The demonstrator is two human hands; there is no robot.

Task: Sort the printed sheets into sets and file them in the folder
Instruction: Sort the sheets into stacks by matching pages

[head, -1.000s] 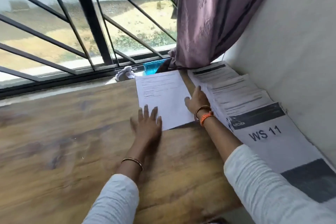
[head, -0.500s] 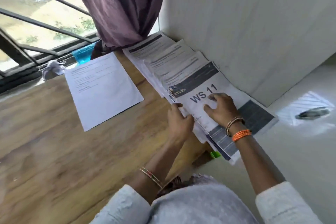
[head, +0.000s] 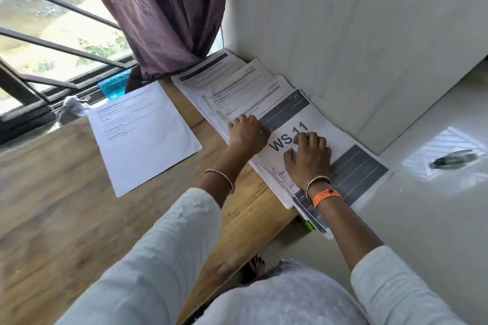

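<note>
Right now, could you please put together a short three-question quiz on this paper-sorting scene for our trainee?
1. True or false: the right hand rests on the WS 11 sheet.
2. Which lies alone on the wooden table? A) single sheet B) the sheet pile C) the curtain
3. Fill in: the left hand touches the WS 11 sheet's ____ edge.

Key: 1 true; 2 A; 3 left.

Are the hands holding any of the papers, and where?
Neither hand plainly grips anything. The right hand rests on the WS 11 sheet near its printed title; the left hand touches its left edge.
</note>
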